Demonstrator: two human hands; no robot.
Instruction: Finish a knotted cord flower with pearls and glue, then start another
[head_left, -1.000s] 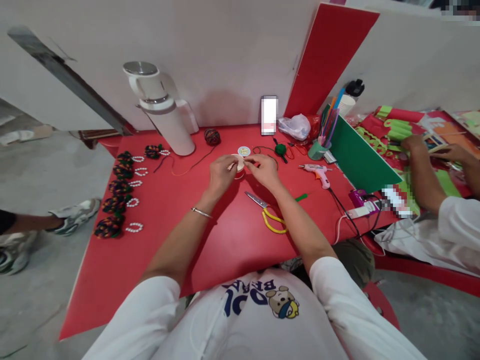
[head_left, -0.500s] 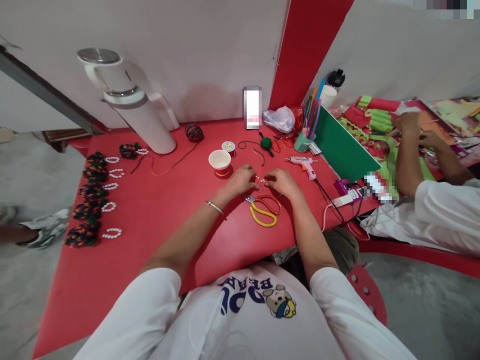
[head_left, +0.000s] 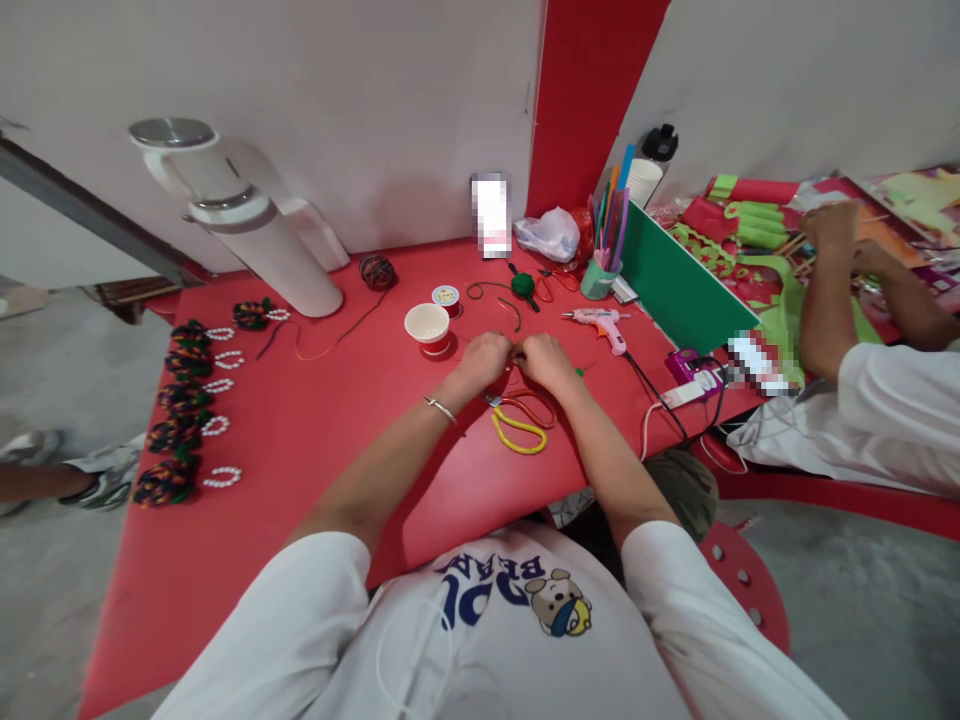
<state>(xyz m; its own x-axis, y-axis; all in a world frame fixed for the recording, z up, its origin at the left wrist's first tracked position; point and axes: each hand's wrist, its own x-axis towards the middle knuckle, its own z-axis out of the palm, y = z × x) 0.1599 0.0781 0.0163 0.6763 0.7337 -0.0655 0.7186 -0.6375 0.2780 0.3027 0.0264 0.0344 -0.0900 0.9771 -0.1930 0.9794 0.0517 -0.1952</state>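
Table (head_left: 300, 450): scissors (head_left: 517, 430) near L hand (head_left: 484, 358), R hand (head_left: 547, 360).

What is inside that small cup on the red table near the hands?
The paper cup is open on top, showing a pale inside with faint specks, perhaps small beads; too small to be sure. Its near wall hides part of the bottom.

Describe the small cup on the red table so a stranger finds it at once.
Find the white flask at the back left of the red table. Right of it, just beyond the left hand, stands the small cup. It is open, white with a red base; the spool behind it is smaller.
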